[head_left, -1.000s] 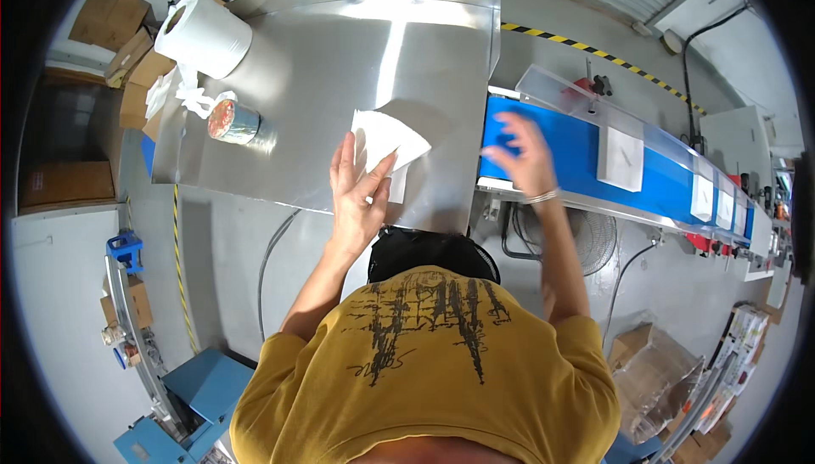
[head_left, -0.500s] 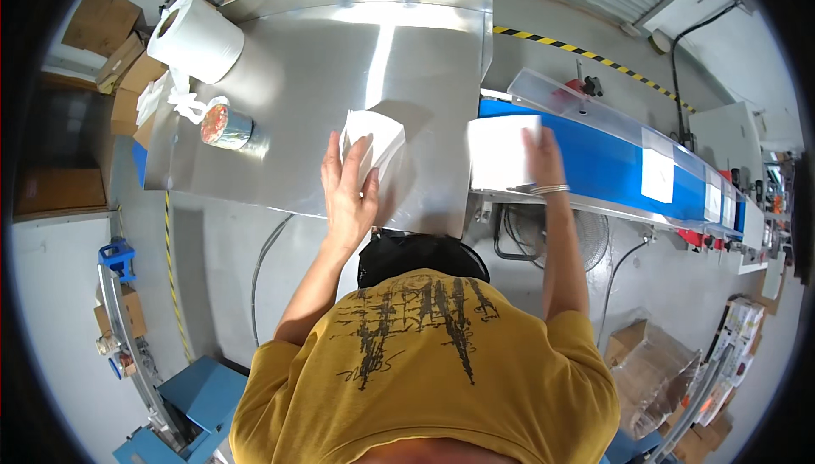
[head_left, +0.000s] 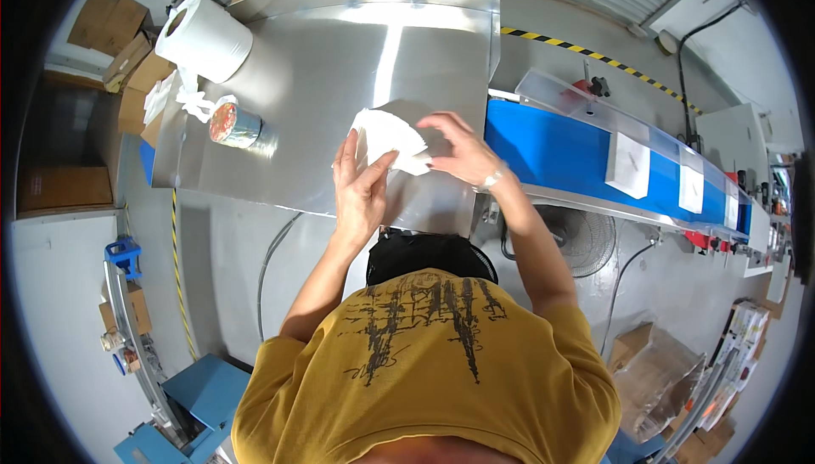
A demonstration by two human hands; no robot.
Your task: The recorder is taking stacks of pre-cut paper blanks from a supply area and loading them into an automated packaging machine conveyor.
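Note:
My left hand (head_left: 361, 188) is closed around a fanned stack of white paper-like sheets (head_left: 389, 137), thumb in front and fingers behind, just above the steel table. At the right edge of the stack is my right hand (head_left: 463, 151), its thumb and fingers apart. The right thumb tip lies close to a sheet's corner; whether it touches cannot be made out. To the right runs a blue conveyor belt (head_left: 543, 146), carrying a few flat white pieces, the nearest a white sheet (head_left: 628, 165).
The steel table (head_left: 314, 65) has a raised back edge. A large white paper roll (head_left: 204, 38) and a roll of shiny tape (head_left: 235, 124) stand at its left. A clear guard (head_left: 560, 95) lines the belt's far side. Beneath the belt is a fan (head_left: 581, 239).
My right hand has left the sheet at the belt's near end and come back left to the stack. White sheets now sit farther right on the belt. The stack has spread into a fan.

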